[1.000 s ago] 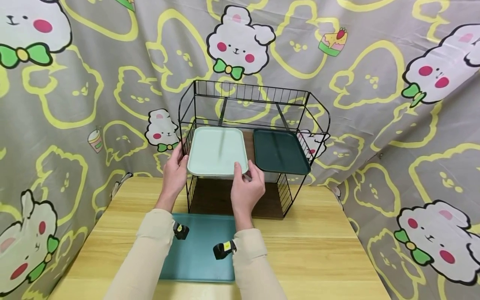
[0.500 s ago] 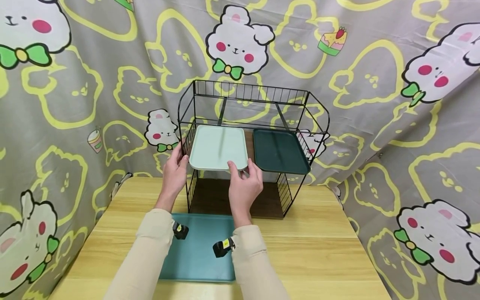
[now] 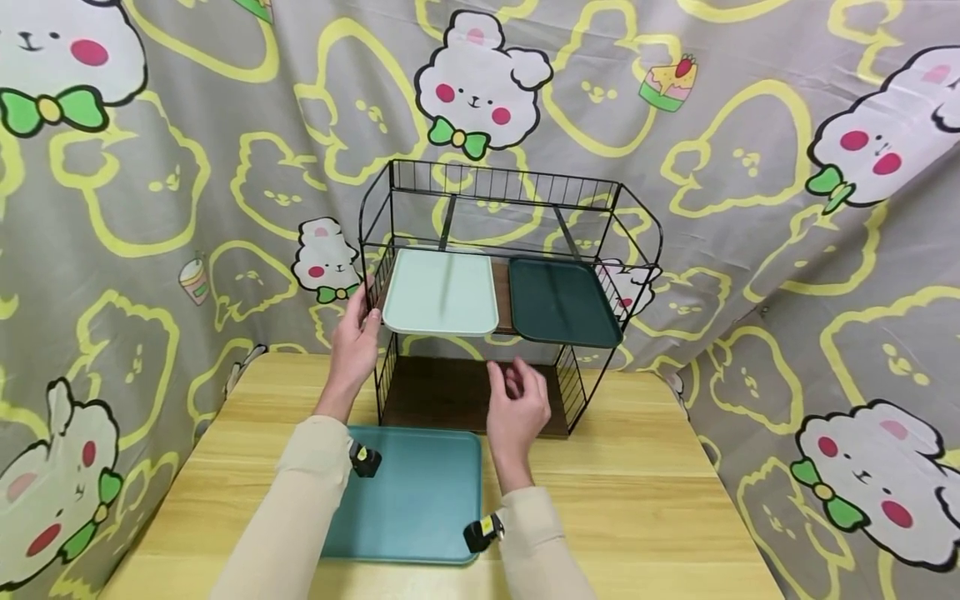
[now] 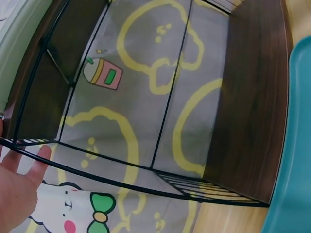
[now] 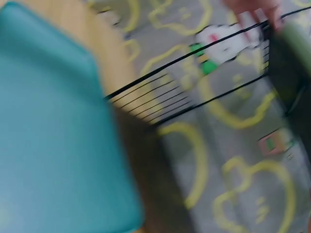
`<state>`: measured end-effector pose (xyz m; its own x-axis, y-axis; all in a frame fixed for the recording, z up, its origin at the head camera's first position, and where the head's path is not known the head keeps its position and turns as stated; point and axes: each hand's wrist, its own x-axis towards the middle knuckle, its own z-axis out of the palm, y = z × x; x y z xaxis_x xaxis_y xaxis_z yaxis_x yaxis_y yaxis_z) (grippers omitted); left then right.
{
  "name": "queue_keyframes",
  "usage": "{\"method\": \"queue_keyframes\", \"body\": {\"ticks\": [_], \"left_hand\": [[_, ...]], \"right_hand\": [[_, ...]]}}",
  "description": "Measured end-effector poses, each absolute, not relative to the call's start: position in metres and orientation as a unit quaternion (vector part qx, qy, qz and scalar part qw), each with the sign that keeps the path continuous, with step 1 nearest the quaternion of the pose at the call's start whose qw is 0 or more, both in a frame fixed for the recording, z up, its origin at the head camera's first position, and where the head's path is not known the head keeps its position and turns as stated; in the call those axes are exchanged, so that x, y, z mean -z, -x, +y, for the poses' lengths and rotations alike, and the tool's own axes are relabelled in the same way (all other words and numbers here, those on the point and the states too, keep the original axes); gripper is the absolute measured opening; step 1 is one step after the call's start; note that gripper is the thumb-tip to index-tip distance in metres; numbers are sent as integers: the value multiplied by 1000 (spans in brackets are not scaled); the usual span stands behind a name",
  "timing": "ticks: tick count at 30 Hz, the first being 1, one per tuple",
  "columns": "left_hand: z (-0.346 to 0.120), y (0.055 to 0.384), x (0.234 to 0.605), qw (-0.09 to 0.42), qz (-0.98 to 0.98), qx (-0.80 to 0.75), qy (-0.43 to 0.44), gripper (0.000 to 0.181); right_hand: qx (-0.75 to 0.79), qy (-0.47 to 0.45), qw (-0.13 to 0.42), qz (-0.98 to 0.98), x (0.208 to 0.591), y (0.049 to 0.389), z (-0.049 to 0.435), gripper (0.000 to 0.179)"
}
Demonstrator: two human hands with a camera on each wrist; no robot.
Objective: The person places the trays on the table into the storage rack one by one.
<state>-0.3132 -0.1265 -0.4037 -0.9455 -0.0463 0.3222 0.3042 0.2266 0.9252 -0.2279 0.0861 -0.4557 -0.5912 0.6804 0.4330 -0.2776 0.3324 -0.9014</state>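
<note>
A mint-green tray (image 3: 441, 292) lies on the left of the middle shelf of a black wire rack (image 3: 504, 179). Beside it on the same shelf is a dark green tray (image 3: 564, 302). My left hand (image 3: 354, 346) grips the rack's left front post, its thumb close to the mint tray's edge; the left wrist view shows some fingers (image 4: 38, 167) at the wire frame. In front of the lower shelf (image 3: 435, 392), my right hand (image 3: 517, 412) is apart from both trays, fingers loosely bent and holding nothing.
A larger teal tray (image 3: 412, 500) lies on the wooden table (image 3: 630, 508) before the rack, partly under my forearms. A patterned grey curtain (image 3: 247, 167) hangs behind the rack and on both sides.
The mint tray has slid slightly back on the shelf. My right hand has let go of its front edge and moved down and right. My left hand has stayed at the post.
</note>
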Motion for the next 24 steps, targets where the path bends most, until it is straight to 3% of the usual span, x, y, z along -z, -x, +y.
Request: {"method": "queue_keyframes", "body": {"ticks": [8,11,16,24], "left_hand": [[-123,317,405,146,-755,634,79,55],[-122,317,405,148,-755,634,78,54],[-121,318,407,151,-752,637,79,55],[-121,317,407,157,-751,637,78,55]], "right_hand": [[-549,238,256,-759,548,203,94,38],[-518,263,216,-785,580,193,89,37],[-475,270,215,-810,612,179,80,35],[-422,226,238,-845,629,174,74,41]]}}
